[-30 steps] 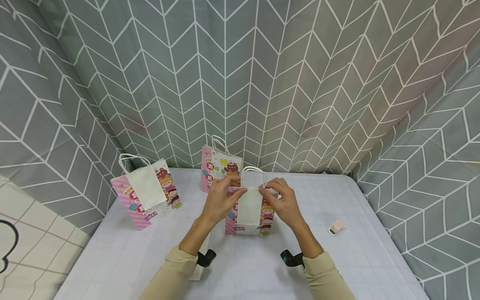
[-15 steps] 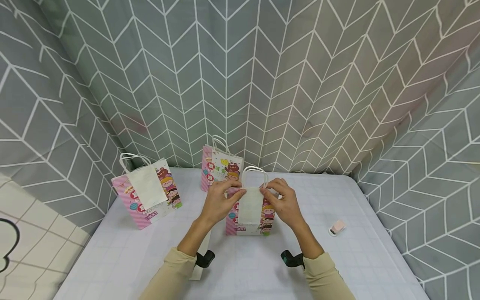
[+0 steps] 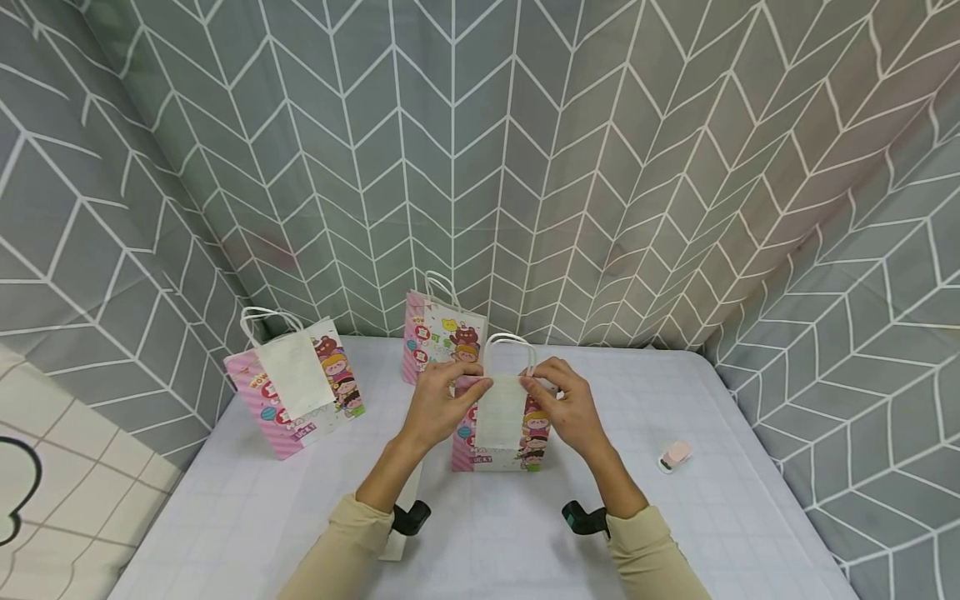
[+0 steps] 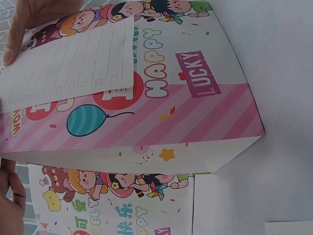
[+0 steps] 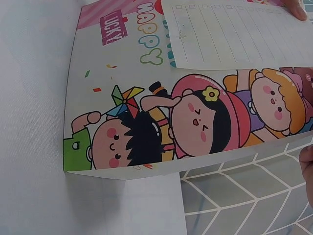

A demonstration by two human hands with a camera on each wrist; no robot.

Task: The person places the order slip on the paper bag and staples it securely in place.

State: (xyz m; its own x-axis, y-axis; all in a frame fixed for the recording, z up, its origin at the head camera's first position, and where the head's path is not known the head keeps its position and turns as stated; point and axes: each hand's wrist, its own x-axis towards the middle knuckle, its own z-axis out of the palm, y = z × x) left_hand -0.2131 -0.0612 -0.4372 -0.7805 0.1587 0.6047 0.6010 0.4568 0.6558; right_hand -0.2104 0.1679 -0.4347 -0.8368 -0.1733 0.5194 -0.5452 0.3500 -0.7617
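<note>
a grey curtain (image 3: 450, 167) with white chevron lines hangs behind and on both sides of a pale worktop (image 3: 622, 550), with white tiles (image 3: 75, 450) at the lower left. near the worktop's middle, between the two hands, is the front bag (image 3: 536, 433), pink and white with cartoon figures; a white sheet (image 3: 499, 412) lies over its face, and the wrist views show ruled lines and small boxes on it. the left hand (image 3: 442, 396) pinches the sheet's upper left corner at the bag's top edge, thumb in front; the right hand (image 3: 566, 400) pinches the upper right corner likewise. white handles (image 3: 510, 337) rise between them. a rear bag (image 3: 442, 333) stands just behind, partly hidden by the left hand. well to the left, a side bag (image 3: 247, 379) leans at a slant, bearing its own white label (image 3: 296, 375). a paper strip (image 3: 394, 547) lies partly under the left forearm, and a small pink and white object (image 3: 677, 453) sits off to the right.
</note>
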